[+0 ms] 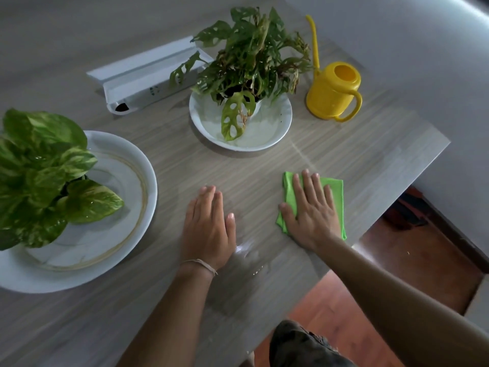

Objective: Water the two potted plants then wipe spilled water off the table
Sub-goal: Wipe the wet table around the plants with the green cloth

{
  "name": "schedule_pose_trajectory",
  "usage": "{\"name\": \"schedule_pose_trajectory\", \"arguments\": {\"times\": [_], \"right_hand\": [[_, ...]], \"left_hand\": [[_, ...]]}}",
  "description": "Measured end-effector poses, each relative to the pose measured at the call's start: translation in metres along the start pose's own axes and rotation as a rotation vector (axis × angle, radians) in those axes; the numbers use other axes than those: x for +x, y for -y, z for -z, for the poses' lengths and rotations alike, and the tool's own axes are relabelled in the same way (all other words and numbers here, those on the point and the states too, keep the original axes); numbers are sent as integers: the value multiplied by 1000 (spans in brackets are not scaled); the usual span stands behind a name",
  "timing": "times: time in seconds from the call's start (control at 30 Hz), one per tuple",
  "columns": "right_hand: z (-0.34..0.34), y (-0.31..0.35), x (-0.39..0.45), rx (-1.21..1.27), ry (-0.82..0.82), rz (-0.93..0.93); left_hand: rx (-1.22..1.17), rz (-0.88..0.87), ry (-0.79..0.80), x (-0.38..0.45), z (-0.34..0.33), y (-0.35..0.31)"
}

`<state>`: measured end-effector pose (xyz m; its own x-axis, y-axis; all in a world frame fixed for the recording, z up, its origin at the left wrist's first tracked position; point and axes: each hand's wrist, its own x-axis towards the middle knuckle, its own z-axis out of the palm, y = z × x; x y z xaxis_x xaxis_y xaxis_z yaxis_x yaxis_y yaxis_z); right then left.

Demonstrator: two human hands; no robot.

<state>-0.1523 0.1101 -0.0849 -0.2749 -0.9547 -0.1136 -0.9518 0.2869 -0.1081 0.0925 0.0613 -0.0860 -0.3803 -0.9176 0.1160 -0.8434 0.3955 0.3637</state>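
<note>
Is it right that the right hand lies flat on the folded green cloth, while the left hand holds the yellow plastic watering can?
Not quite. In the head view, the left hand lies flat and empty on the grey wooden table. The yellow plastic watering can stands alone beyond it. The right hand does lie flat on the folded green cloth.

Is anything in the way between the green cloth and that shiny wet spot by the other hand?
Nothing visible. The right hand lies flat on the green cloth, and only bare table separates it from the wet patch beside the left hand.
</note>
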Motion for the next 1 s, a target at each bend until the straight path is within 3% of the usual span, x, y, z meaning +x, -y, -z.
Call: {"name": "schedule_pose_trajectory", "arguments": {"times": [0.17, 0.4, 0.7, 1.0], "right_hand": [[-23, 57, -48, -5, -42, 154], [-16, 44, -36, 49, -34, 196], [7, 3, 79, 40, 3, -28], [22, -19, 169, 25, 5, -45]], "left_hand": [[13, 13, 23, 0, 4, -1], [-7, 13, 47, 0, 6, -1], [-20, 18, 50, 0, 8, -3], [-15, 15, 33, 0, 4, -2]]}}
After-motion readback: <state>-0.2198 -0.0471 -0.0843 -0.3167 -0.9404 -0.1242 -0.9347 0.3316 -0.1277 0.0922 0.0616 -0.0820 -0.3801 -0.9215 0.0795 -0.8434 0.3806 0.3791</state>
